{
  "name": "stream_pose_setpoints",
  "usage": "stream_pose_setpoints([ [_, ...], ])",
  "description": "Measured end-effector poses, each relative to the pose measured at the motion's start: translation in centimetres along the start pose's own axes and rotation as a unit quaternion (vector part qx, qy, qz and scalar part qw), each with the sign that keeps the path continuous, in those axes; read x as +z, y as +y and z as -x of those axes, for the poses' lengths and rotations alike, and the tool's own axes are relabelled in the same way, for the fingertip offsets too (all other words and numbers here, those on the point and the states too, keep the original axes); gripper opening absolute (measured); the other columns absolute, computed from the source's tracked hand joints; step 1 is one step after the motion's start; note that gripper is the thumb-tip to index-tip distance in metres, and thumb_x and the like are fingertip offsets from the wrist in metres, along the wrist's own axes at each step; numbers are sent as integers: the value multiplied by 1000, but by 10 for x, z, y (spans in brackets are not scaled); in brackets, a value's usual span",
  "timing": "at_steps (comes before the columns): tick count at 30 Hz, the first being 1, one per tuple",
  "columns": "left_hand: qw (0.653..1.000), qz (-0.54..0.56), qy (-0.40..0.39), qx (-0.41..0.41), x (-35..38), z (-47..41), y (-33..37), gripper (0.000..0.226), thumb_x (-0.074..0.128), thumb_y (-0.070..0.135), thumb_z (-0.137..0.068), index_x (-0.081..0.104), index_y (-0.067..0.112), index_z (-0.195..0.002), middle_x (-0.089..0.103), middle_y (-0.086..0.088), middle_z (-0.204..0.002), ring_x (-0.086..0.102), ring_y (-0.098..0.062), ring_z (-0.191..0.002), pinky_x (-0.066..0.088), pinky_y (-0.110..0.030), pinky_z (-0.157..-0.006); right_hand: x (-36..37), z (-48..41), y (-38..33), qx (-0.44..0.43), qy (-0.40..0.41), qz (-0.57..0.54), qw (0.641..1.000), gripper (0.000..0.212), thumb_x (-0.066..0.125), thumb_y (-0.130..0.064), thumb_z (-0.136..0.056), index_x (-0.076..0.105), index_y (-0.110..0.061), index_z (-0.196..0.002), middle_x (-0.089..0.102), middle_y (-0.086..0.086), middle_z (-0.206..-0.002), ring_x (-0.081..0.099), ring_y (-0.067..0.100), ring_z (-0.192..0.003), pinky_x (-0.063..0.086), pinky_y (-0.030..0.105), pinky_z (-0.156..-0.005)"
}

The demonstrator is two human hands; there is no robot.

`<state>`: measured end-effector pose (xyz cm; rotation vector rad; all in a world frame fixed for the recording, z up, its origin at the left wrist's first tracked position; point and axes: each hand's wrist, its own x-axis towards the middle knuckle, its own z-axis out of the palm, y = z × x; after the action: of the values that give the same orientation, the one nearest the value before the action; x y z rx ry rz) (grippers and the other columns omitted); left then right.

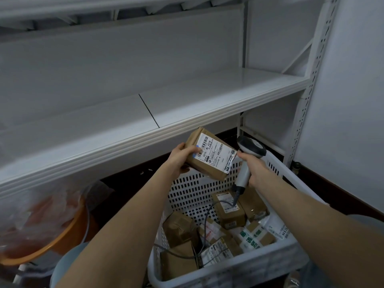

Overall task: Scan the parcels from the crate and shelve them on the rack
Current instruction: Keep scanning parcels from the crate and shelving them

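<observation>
Your left grip (179, 161) clasps a brown parcel (204, 167) over the crate (188, 191), label (214, 154) upward. Your right grip (256, 172) is wrapped round the scanner (250, 151), its head just beside that label. Judged early: no parcel shows on the rack (207, 94) (visible shelves only), and many lie in the crate. Scan beam not discernible; your right forearm hides part of the crate's rim.

White rack shelf (207, 94), 2 boards butted at a dark seam, spans upper view; below/in front, white perforated crate (187, 196) holds brown cardboard parcels (228, 215) + white bags (249, 240) w/ green print, grey cable (205, 223) lying across them; orange basin (68, 235) under shelf, left.
</observation>
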<state>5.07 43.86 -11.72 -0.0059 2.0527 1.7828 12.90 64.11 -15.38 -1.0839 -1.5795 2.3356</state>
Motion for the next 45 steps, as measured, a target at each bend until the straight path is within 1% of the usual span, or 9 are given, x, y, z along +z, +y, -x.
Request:
stream_pose_setpoints([
  [5, 1000, -1, -8, -7, 0, 0, 13, 75, 79, 37, -60, 54, 25, -130, 67, -9, -115, 64, -27, -104, 53, -47, -92, 0, 6, -2, -7, -60, 6, 998, 26, 76, -25, -82, 64, -9, -99, 65, 9, -93, 61, 27, -90, 50, 45, -93],
  [7, 1000, 2, -1, -7, 1, 1, 17, 63, 76, 33, -72, 53, 22, -131, 65, -11, -119, 63, -26, -101, 56, -40, -77, 1, 9, -3, 1, -75, -1, 997, 27, 77, -25, -82, 65, -9, -100, 67, 11, -95, 63, 29, -91, 50, 49, -94],
  [9, 1000, 18, 23, 6, 2, -2, 20, 77, 76, 38, -73, 43, 19, -140, 61, -10, -123, 60, -26, -103, 53, -37, -73, 1, 11, -3, 8, -76, -5, 997, 29, 77, -25, -82, 65, -8, -103, 67, 13, -96, 63, 31, -91, 51, 51, -93],
  [11, 998, 33, 48, 21, 4, -4, 20, 92, 80, 48, -66, 39, 15, -142, 59, -9, -125, 58, -26, -108, 50, -44, -89, 0, 13, -3, 10, -84, -9, 996, 22, 74, -22, -84, 65, -7, -98, 66, 14, -94, 63, 29, -87, 54, 46, -87],
  [18, 995, 97, 33, 15, 19, -3, 17, 75, 83, 40, -68, 53, 3, -125, 69, -10, -109, 65, -28, -103, 50, -47, -96, -4, 17, -3, 23, -122, -20, 992, 14, 72, -16, -86, 65, -7, -92, 69, 17, -99, 67, 30, -90, 54, 42, -80],
  [24, 999, -25, -40, -4, 31, 6, 6, 77, 82, 29, -72, 35, 34, -133, 59, 2, -123, 56, -24, -111, 45, -54, -91, 0, 18, -7, 26, -128, -19, 991, 19, 72, -21, -86, 65, -8, -98, 69, 13, -97, 67, 26, -87, 54, 39, -82],
  [27, 999, 2, -43, 8, 32, 5, 4, 76, 82, 22, -73, 39, 33, -135, 62, 0, -121, 61, -23, -107, 54, -47, -87, -2, 16, -10, 20, -110, -12, 994, 28, 75, -24, -85, 65, -6, -105, 69, 12, -97, 66, 23, -81, 55, 36, -72],
  [35, 997, 22, -71, -9, 33, 2, -1, 92, 79, 22, -77, 25, 36, -149, 60, -5, -129, 66, -26, -103, 59, -42, -74, -2, 14, -17, -32, -40, -24, 998, 45, 82, -30, -76, 66, -7, -111, 71, 11, -104, 68, 29, -94, 56, 47, -88],
  [45, 996, -14, -83, 18, 40, 6, -6, 106, 85, 29, -68, 19, 41, -150, 56, -3, -133, 65, -24, -106, 56, -45, -87, -3, 22, -18, -43, -52, -38, 997, 11, 74, -14, -83, 67, -12, -92, 71, 13, -107, 67, 30, -101, 52, 49, -94],
])
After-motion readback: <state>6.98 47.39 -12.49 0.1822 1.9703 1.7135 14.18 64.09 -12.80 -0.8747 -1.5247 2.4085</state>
